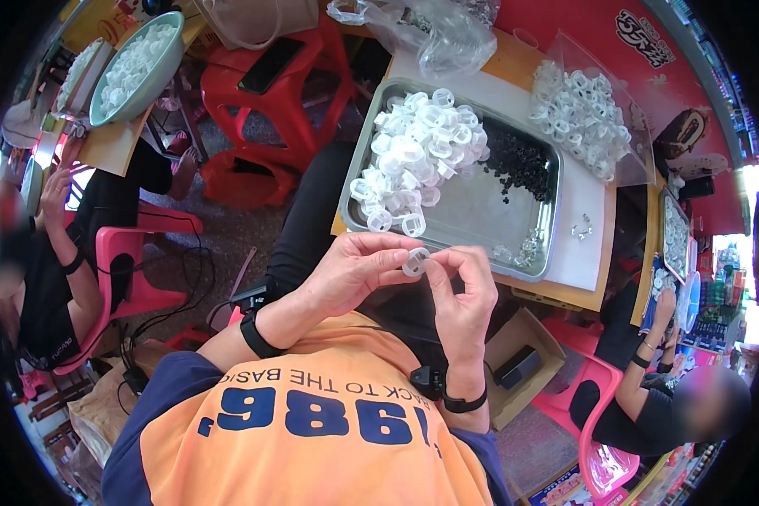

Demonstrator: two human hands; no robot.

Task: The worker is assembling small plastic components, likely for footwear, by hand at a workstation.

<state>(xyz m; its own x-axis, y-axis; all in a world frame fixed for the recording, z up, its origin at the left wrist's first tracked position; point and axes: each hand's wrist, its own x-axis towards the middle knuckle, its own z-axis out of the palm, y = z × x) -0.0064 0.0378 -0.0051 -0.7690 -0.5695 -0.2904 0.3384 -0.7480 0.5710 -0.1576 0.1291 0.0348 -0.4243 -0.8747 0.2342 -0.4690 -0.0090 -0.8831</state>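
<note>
Between my two hands, in front of the tray's near edge, is a small round translucent white plastic part (415,261). My left hand (364,263) pinches it from the left with thumb and fingers. The fingertips of my right hand (459,282) press together at its right side; whether a smaller piece sits in them is hidden. Just beyond lies a metal tray (489,221) holding a heap of similar white parts (417,152), a pile of tiny black pieces (516,162) and some small shiny metal pieces (527,251).
A clear bag of white parts (580,114) lies right of the tray, a crumpled plastic bag (451,42) behind it. Red stools (270,93) stand left, one bearing a phone (271,66). An open cardboard box (527,371) sits lower right. People work at both sides.
</note>
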